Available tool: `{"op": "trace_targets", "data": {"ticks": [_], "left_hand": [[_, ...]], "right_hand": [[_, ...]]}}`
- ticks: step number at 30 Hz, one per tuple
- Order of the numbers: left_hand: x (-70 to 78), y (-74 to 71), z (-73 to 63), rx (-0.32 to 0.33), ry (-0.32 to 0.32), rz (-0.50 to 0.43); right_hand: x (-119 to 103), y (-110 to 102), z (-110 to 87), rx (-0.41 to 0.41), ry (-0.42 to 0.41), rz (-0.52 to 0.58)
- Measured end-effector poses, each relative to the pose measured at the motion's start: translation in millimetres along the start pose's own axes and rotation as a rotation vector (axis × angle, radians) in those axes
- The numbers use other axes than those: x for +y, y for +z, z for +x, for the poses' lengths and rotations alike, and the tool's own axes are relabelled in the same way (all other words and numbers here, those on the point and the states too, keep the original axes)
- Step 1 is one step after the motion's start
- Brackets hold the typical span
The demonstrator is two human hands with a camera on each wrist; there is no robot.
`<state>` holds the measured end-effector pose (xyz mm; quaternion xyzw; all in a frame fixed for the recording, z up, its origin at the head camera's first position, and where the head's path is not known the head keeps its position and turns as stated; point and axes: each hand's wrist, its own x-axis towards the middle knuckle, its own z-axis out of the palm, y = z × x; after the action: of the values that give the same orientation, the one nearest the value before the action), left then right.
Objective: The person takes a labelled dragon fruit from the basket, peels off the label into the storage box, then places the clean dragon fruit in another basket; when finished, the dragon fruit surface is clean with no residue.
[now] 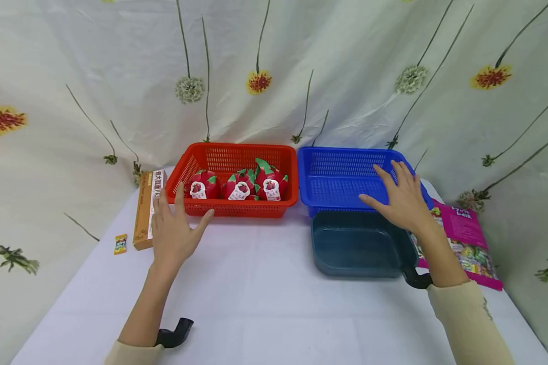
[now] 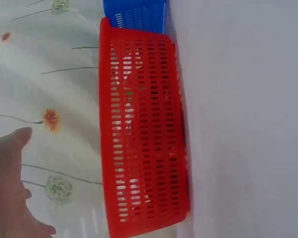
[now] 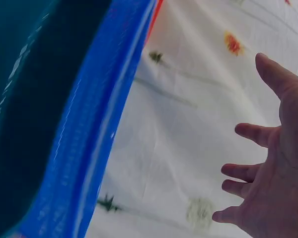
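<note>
My left hand [image 1: 174, 230], fingers spread, hovers by the front left corner of a red basket [image 1: 237, 209] and holds nothing. Several red dragon fruits [image 1: 240, 185] with green tips and white labels lie in that basket. In the left wrist view the slotted side of the red basket [image 2: 144, 129] fills the middle, with my left hand [image 2: 10, 188] at the left edge. My right hand [image 1: 404, 200] spreads its fingers over the right part of a blue basket [image 1: 338, 192], which has nothing in it. In the right wrist view, my right hand [image 3: 270, 173] grips nothing.
A dark teal tray [image 1: 361, 248] stands before the blue basket, under my right forearm. A brown and white box [image 1: 148, 210] and a small yellow packet [image 1: 121, 244] lie at the left. A pink bag [image 1: 468, 238] lies at the right. A flowered cloth [image 1: 274, 71] hangs behind.
</note>
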<state>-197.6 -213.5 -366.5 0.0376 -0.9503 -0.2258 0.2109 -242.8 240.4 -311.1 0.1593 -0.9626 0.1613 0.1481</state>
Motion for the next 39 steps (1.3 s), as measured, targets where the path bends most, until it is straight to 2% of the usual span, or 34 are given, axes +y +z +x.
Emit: {"op": "trace_targets", "data": {"ticks": [4, 7, 12, 15, 20, 24, 27, 30, 35, 39], "left_hand": [[2.0, 13.2, 1.4, 0.093, -0.069, -0.112], [3.9, 25.9, 6.8, 0.142, -0.117, -0.186], [2.3, 50.0, 17.5, 0.170, -0.244, -0.315], [0.0, 63.6, 21.4, 0.169, -0.310, -0.397], [0.5, 79.8, 25.0, 0.150, -0.353, -0.526], [2.8, 89.7, 27.3, 0.129, -0.363, -0.581], [3.6, 96.6, 29.1, 0.129, -0.362, -0.583], [3.6, 101.0, 30.5, 0.150, -0.356, -0.581], [2.4, 102.8, 30.1, 0.189, -0.357, -0.578], [0.7, 102.5, 28.5, 0.196, -0.363, -0.564]], "right_hand": [[-33.6, 4.8, 40.6, 0.000, -0.064, 0.082], [-61.4, 17.3, 72.0, 0.006, -0.079, 0.164], [-100.0, 58.9, 115.0, 0.002, -0.069, 0.377], [-112.2, 90.3, 132.4, 0.010, -0.047, 0.491], [-121.1, 134.5, 146.1, 0.014, 0.039, 0.588], [-125.3, 155.1, 149.3, -0.038, 0.088, 0.616], [-127.0, 160.8, 151.2, -0.088, 0.081, 0.608], [-126.5, 161.4, 154.6, -0.143, 0.039, 0.569], [-123.4, 160.1, 160.2, -0.239, -0.021, 0.461], [-122.6, 160.4, 163.6, -0.267, -0.038, 0.402]]}}
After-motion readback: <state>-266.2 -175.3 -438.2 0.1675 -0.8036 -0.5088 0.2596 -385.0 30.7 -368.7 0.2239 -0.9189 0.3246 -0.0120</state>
